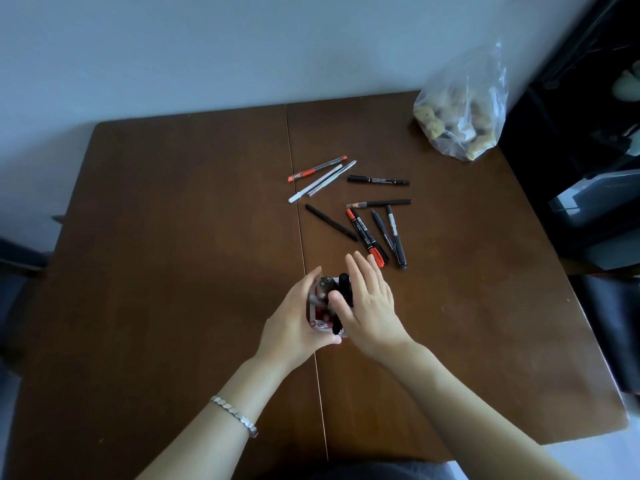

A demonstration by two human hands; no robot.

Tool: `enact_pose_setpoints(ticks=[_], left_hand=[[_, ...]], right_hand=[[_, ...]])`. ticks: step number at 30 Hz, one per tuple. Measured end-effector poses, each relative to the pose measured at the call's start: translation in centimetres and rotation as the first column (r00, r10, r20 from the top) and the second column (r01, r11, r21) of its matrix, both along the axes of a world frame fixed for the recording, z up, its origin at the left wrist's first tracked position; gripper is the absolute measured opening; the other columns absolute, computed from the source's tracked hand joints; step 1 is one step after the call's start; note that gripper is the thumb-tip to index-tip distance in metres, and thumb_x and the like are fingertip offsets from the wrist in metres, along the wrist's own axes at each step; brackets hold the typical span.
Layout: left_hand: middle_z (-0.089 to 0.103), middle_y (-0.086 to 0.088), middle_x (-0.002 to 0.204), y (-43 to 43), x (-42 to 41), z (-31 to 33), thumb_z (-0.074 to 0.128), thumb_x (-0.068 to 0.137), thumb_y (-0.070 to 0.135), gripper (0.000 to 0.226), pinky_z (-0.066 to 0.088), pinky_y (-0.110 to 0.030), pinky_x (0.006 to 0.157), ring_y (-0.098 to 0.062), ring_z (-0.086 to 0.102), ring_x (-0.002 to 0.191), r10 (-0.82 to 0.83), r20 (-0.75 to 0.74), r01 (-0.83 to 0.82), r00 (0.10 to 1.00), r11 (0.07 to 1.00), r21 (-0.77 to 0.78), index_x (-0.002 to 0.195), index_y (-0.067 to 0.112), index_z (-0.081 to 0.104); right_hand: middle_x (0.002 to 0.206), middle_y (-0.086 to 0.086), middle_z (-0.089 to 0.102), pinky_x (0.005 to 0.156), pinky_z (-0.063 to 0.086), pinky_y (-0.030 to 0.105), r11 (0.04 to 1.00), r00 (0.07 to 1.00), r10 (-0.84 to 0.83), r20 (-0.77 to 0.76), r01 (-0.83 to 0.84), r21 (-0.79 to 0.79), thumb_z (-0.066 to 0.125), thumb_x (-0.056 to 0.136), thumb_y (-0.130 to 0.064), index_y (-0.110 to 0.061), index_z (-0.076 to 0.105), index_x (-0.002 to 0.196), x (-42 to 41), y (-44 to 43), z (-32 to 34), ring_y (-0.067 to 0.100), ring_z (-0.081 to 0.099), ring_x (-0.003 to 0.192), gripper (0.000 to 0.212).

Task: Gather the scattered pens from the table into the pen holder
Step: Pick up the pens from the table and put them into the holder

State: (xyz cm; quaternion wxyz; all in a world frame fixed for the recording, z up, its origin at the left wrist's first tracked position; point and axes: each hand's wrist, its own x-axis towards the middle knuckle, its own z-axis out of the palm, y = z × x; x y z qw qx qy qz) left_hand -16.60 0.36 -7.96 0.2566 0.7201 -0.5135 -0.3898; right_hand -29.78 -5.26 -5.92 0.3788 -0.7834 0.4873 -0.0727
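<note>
A brown wooden desk (173,237) fills most of the frame, with a thin seam running down its middle. In the lower centre, the left hand (298,317) is wrapped around the side of a small red and white pen holder (317,315), gripping it. Some dark pens already stand inside it. The right hand (367,306) is just beside the holder on its right, with the fingers spread flat and the thumb touching a black marker (341,299) that sticks out of the holder; it grips nothing. A silver bracelet (235,415) sits on the left wrist.

Above the hands, right of centre, the scattered pens lie on the desk: a red-capped pen (317,168), a white pen (317,183), a silver pen (334,178), a black marker with small print (377,180), a black pencil (379,203), a plain black pen (330,222), a red and black marker (365,237) and two grey pens (394,237). The print on the markers is too small to read.

In the upper right, a clear plastic bag (464,109) with yellowish lumps stands on the desk corner.
</note>
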Motion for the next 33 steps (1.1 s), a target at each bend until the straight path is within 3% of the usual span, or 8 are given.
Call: enact_pose_setpoints(ticks=[2, 4, 7, 10, 15, 20, 27, 33], left_hand=[[0.040, 0.011, 0.143, 0.0, 0.1, -0.1, 0.083, 0.060, 0.038, 0.100, 0.043, -0.026, 0.098, -0.010, 0.043, 0.128, -0.006, 0.007, 0.006, 1.000, 1.000, 0.012, 0.139, 0.035, 0.022], [0.040, 0.012, 0.142, 0.1, 0.2, -0.3, 0.083, 0.060, 0.037, 0.098, 0.038, -0.020, 0.097, -0.008, 0.042, 0.128, -0.013, 0.017, 0.013, 1.000, 1.000, 0.001, 0.138, 0.035, 0.024], [0.041, 0.010, 0.142, 0.3, 0.3, -0.7, 0.084, 0.061, 0.033, 0.097, 0.035, -0.015, 0.094, -0.008, 0.040, 0.130, -0.033, 0.038, 0.035, 0.999, 0.999, -0.034, 0.139, 0.032, 0.026], [0.041, 0.011, 0.142, 0.1, 0.3, -0.9, 0.085, 0.060, 0.033, 0.099, 0.036, -0.017, 0.094, -0.007, 0.040, 0.129, -0.031, 0.048, 0.032, 0.998, 0.999, -0.032, 0.138, 0.033, 0.025], [0.039, 0.016, 0.141, -0.1, 0.3, -1.1, 0.083, 0.061, 0.039, 0.098, 0.033, -0.009, 0.090, 0.004, 0.038, 0.122, -0.025, 0.057, 0.025, 0.998, 1.000, -0.007, 0.138, 0.034, 0.024], [0.039, 0.016, 0.141, -0.2, 0.4, -1.0, 0.081, 0.063, 0.042, 0.095, 0.035, -0.008, 0.090, 0.000, 0.040, 0.125, -0.034, 0.063, 0.034, 0.997, 0.999, -0.003, 0.138, 0.035, 0.023], [0.037, 0.023, 0.133, 0.0, 0.5, -0.8, 0.082, 0.062, 0.038, 0.095, 0.028, 0.009, 0.079, 0.008, 0.035, 0.119, -0.031, 0.053, 0.033, 0.998, 0.999, -0.037, 0.138, 0.034, 0.025], [0.040, 0.013, 0.142, 0.0, 0.3, -0.5, 0.084, 0.061, 0.033, 0.098, 0.040, -0.019, 0.094, -0.004, 0.042, 0.126, -0.030, 0.062, 0.032, 0.998, 0.999, -0.030, 0.138, 0.035, 0.024]], right_hand=[[0.156, -0.005, 0.008, 0.117, 0.013, 0.030, 0.967, 0.991, 0.047, 0.128, -0.077, 0.242, 0.033, 0.095, -0.043, -0.021, 0.008, 0.146, -0.8, -0.8, 0.7, 0.012, 0.003, 0.144, 0.061], [0.144, -0.006, 0.034, 0.104, 0.033, 0.016, 0.887, 0.924, -0.160, 0.346, -0.019, 0.461, 0.035, 0.097, -0.037, -0.020, 0.028, 0.141, -1.7, -2.3, 0.8, 0.011, 0.033, 0.133, 0.048], [0.118, 0.001, 0.061, 0.086, 0.042, 0.025, 0.873, 0.852, -0.472, 0.229, 0.415, 0.254, 0.046, 0.094, -0.026, -0.016, 0.056, 0.119, -3.1, -6.2, -1.6, 0.015, 0.056, 0.110, 0.028], [0.120, 0.009, 0.059, 0.076, 0.042, 0.029, 0.802, 0.812, -0.580, -0.070, 0.584, 0.125, 0.049, 0.091, -0.020, -0.009, 0.058, 0.115, -4.1, -10.6, -4.7, 0.020, 0.055, 0.094, 0.028], [0.120, 0.015, 0.053, 0.075, 0.049, 0.039, 0.870, 0.804, -0.433, -0.408, 0.491, 0.045, 0.055, 0.089, -0.032, -0.006, 0.052, 0.117, -2.5, -14.1, -7.3, 0.031, 0.055, 0.104, 0.038], [0.118, 0.017, 0.054, 0.079, 0.048, 0.041, 0.913, 0.787, -0.362, -0.499, 0.407, -0.019, 0.046, 0.093, -0.022, -0.002, 0.049, 0.114, -1.0, -14.0, -8.7, 0.033, 0.053, 0.107, 0.029], [0.074, 0.005, 0.057, 0.049, 0.040, 0.031, 0.922, 0.939, -0.294, -0.177, 0.328, 0.204, 0.037, 0.097, -0.026, -0.013, 0.046, 0.103, -5.9, -10.2, -3.9, 0.019, 0.049, 0.056, 0.017], [0.069, -0.008, 0.060, 0.057, 0.040, 0.026, 0.978, 0.998, -0.037, -0.056, 0.048, 0.204, 0.048, 0.093, -0.021, -0.051, 0.051, 0.080, -10.6, -5.3, 5.1, 0.012, 0.054, 0.059, 0.033]])
